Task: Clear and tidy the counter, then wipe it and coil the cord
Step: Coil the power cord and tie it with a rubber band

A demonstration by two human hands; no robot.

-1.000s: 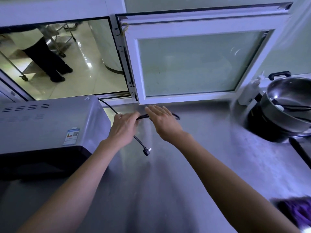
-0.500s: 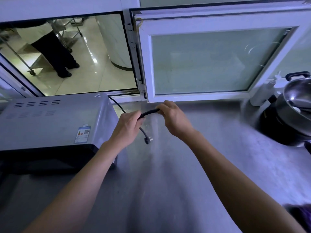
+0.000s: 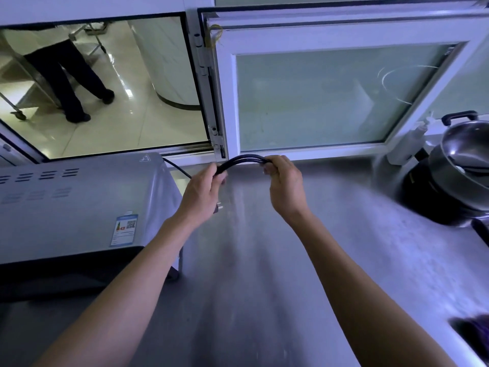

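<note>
A black cord (image 3: 244,159) arches in doubled strands between my two hands, above the steel counter (image 3: 264,260). My left hand (image 3: 202,190) grips the bundle's left end, and the plug (image 3: 218,207) pokes out below its fingers. My right hand (image 3: 285,182) is closed on the right end of the loop. A single strand of the cord runs from my left hand back behind the grey microwave (image 3: 74,205) at the left.
An open white-framed window sash (image 3: 317,96) stands just behind my hands. A stacked steel pot (image 3: 457,165) and a white bottle (image 3: 407,144) sit at the right. A purple cloth (image 3: 476,337) lies at the lower right. A person stands beyond the window opening.
My right hand went from flat over the cord to gripping it. Both hands lifted the cord into a doubled arch, and the dangling plug end is drawn up under my left hand.
</note>
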